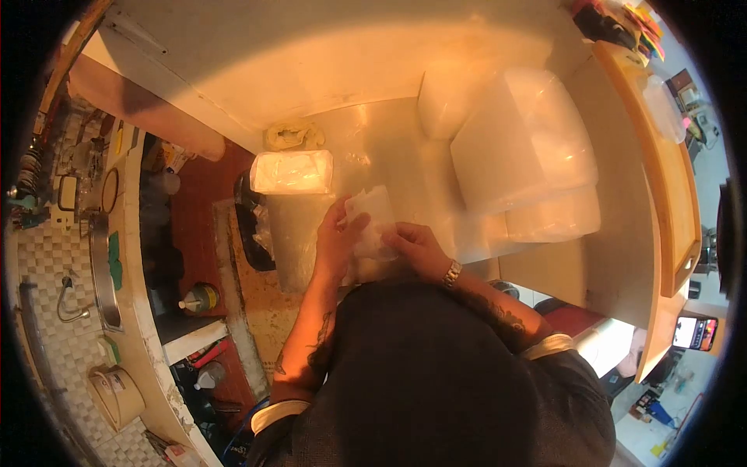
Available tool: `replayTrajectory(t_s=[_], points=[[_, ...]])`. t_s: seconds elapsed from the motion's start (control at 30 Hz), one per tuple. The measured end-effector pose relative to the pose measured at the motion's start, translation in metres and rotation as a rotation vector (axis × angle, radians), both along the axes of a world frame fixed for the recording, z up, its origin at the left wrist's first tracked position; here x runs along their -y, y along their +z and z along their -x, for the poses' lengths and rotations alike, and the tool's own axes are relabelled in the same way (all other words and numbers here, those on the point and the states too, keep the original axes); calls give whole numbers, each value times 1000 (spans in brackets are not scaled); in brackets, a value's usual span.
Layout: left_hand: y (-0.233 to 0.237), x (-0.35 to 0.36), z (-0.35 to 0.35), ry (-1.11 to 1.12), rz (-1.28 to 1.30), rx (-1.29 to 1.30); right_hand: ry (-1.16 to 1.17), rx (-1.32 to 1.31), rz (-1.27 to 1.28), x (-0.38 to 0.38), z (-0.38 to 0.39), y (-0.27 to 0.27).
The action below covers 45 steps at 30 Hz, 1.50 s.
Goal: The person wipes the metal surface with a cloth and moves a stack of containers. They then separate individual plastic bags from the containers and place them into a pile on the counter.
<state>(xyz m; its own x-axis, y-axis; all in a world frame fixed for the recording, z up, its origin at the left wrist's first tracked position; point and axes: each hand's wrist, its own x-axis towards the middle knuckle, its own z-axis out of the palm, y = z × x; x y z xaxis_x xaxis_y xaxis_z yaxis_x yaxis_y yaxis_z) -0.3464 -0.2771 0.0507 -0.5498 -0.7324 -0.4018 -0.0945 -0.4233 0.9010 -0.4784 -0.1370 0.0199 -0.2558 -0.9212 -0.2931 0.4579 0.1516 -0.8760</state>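
Between my two hands is a thin, whitish translucent sheet or bag [372, 206], held over the shiny table [299, 226]. My left hand [339, 236] grips its left side with bent fingers. My right hand [412, 243], below a metal wristwatch [452, 273], pinches its lower right side. Just beyond my left hand lies a clear rectangular pack with white contents [292, 172]. Behind that pack sits a crumpled yellowish cloth or glove [295, 135]. The sheet's lower part is partly hidden by my fingers and my head.
Large plastic-wrapped white bundles [525, 148] stand at the table's right. A wooden-edged shelf [661, 171] rises beyond them. On the left are a sink [105, 272], a tiled counter [47, 257] and a bottle [200, 299] on a lower shelf. A dark bag [250, 226] hangs by the table's left edge.
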Motion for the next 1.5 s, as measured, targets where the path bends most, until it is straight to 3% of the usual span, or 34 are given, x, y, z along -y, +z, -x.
replayTrajectory(t_s=[0.5,0.8,0.97,1.5], points=[[-1,2,-4,-44,23,61,16,-11,-2,-1,0,-3],[1,1,-8,-16,-140,-109,-35,14,46,-3,-3,1],[-21,6,-16,8,-110,-140,-42,-4,12,-3,-5,5],[-22,2,-24,18,-84,-163,-51,28,21,-4,-8,4]])
